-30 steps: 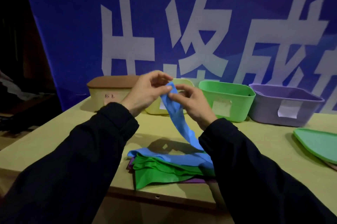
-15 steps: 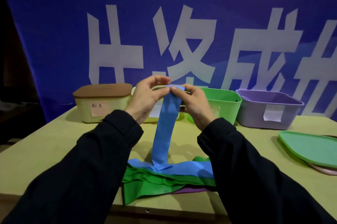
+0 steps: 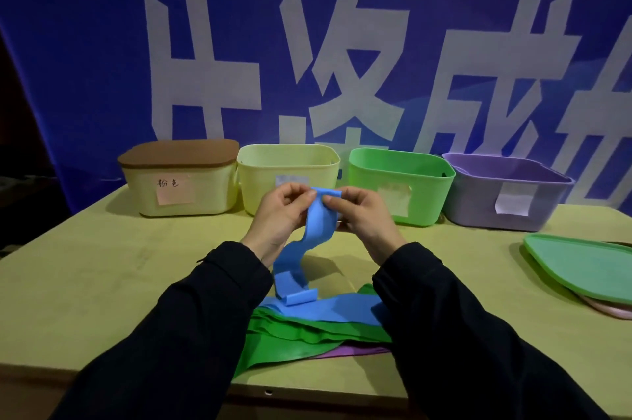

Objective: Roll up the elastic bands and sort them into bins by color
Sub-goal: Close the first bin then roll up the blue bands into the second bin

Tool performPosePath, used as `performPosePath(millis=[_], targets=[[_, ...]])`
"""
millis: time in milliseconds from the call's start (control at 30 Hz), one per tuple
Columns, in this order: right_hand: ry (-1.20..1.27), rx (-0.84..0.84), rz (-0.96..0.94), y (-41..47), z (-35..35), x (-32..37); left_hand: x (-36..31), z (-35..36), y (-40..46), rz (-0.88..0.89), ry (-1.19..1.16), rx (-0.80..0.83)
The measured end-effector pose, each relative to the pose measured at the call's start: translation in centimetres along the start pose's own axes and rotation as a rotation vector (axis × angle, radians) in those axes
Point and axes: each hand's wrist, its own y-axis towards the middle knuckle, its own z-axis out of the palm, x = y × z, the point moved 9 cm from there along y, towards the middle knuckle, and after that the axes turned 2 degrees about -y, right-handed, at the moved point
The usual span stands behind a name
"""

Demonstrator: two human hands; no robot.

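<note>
Fingers of our left hand and right hand each pinch a top corner of the blue band, a grip clamped on it from both sides, held up above the counter. Below our hands the band hangs in a wavy line, and its curled lower end rests on another blue band that tops a pile with green bands and a purple band. Behind stand a lidded cream bin, a pale yellow bin, a green bin and a purple bin. At the right lies a green lid.
</note>
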Motion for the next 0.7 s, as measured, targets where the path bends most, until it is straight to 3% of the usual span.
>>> performPosePath(millis=[167, 700], targets=[[-0.002, -0.053, -0.012, 0.4, -0.2, -1.7, 1.0, -0.5, 0.3, 0.128, 0.197, -0.05], [0.011, 0.016, -0.099, 0.8, 0.4, -4.1, 3.3, -1.5, 0.2, 0.146, 0.201, -0.04]])
